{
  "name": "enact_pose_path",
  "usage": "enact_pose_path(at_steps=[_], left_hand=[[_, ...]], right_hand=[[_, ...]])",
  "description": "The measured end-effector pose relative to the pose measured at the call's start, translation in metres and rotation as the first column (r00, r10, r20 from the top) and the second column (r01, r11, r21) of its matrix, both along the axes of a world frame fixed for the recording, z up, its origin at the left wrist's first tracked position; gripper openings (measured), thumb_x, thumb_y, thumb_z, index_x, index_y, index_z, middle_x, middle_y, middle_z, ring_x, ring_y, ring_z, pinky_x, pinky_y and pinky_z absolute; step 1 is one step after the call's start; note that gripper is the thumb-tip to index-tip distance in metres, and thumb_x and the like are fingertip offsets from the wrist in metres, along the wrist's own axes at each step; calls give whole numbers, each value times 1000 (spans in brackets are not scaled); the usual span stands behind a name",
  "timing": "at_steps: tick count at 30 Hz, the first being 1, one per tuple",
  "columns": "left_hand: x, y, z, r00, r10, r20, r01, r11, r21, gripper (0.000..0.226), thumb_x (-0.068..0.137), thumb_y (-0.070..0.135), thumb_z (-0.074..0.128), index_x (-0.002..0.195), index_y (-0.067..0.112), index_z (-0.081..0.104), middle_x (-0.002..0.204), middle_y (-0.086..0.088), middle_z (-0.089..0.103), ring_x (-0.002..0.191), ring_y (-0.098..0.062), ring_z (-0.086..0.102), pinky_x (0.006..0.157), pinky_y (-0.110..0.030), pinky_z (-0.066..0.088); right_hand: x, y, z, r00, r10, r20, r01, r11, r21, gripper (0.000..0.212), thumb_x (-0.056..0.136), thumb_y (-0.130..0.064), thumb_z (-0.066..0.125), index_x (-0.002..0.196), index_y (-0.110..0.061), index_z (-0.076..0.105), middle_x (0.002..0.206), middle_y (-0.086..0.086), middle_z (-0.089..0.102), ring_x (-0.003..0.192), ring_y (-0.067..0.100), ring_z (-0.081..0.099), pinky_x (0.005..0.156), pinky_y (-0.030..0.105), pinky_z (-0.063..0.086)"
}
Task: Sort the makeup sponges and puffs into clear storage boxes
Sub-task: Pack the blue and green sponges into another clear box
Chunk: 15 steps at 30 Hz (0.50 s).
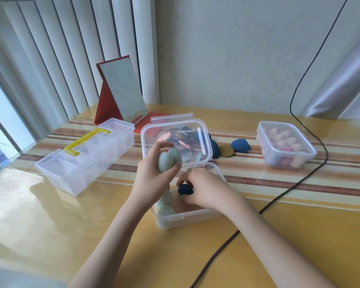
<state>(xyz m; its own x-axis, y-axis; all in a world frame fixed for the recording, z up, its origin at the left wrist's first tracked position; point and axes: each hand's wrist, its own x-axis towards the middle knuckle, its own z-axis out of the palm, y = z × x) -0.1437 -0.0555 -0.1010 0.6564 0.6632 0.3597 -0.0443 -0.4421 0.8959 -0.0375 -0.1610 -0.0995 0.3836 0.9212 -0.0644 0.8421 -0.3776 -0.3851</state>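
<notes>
Sorting is partly done: the left hand (152, 173) fingers grip two pale green teardrop foam sponges (168, 161), the right hand (204, 187) fingers pinch a dark blue foam sponge (185, 189) inside the clear plastic box (187, 218), and loose sponges (240, 145) remain beyond the fingers.

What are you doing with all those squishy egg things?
Sorting makeup sponges into clear boxes. The left hand grips two pale green sponges above the open box in front. The right hand reaches into that box and pinches a dark blue sponge. More pale green ones already lie inside, and another box on the right holds pink ones.
</notes>
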Motion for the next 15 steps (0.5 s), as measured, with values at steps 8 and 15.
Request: enact_pose_path(at_steps=[8, 15], left_hand=[[0, 0, -3, 995, 66, 74, -65, 998, -19, 38, 81, 6, 70, 109, 27, 56, 93, 14, 64, 72, -12, 68, 64, -45, 59], [-2, -1, -5, 980, 122, 156, -105, 988, -110, 37, 81, 8, 71, 108, 28, 57, 97, 17, 63, 81, -13, 67, 67, -45, 60]], right_hand=[[-3, -2, 5, 991, -49, -124, 71, 981, 182, 22, 76, -35, 70, 84, -30, 50, 81, -10, 65, 71, 3, 56, 68, 27, 47], [0, 1, 2, 978, -64, -199, 107, 971, 213, 23, 79, -13, 73, 84, -31, 59, 87, -9, 62, 75, 7, 60, 71, 28, 52]])
